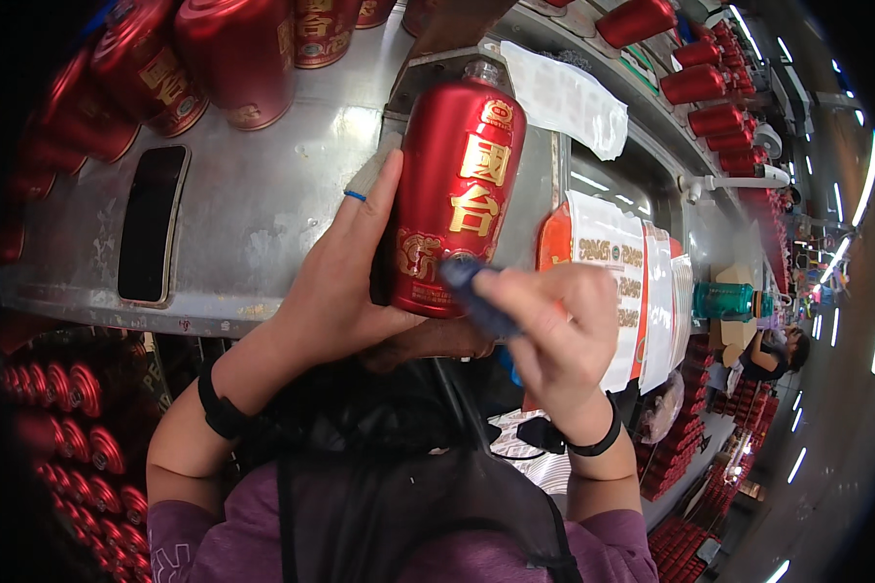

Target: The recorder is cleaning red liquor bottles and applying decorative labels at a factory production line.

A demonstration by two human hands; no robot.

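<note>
**Red bottle held up and touched with a blue cloth**

While the left hand (pixel 345 277) holds a red bottle (pixel 454 199) at the centre of the frame, the right hand (pixel 554 335) presses a blue cloth (pixel 472 291) against the bottle's lower front. The left grip is wrapped around the bottle's left side and back, the fingers reaching up along it; one finger wears a grey fingertip cover (pixel 371 172) with a blue band below it. The right grip is pressed together on the cloth, pinching it between thumb and fingers. The bottle stands nearly upright in the picture, leaning a little to the right, its clear stopper at the top and gold characters down its front. It is held above the grey metal tabletop (pixel 262 204), not resting on it.

Both wrists carry black bands. A dark slot (pixel 150 223) is cut into the tabletop at the left of the frame. More red bottles (pixel 233 53) stand on the tabletop at the upper left, and others lie in a row (pixel 695 83) along the upper right. A white sheet (pixel 566 97) hangs just right of the bottle's top, and printed sheets (pixel 617 282) hang right of the right hand. Rows of red caps (pixel 78 418) fill the lower left. Another person (pixel 773 355) sits far off at the right edge.
</note>
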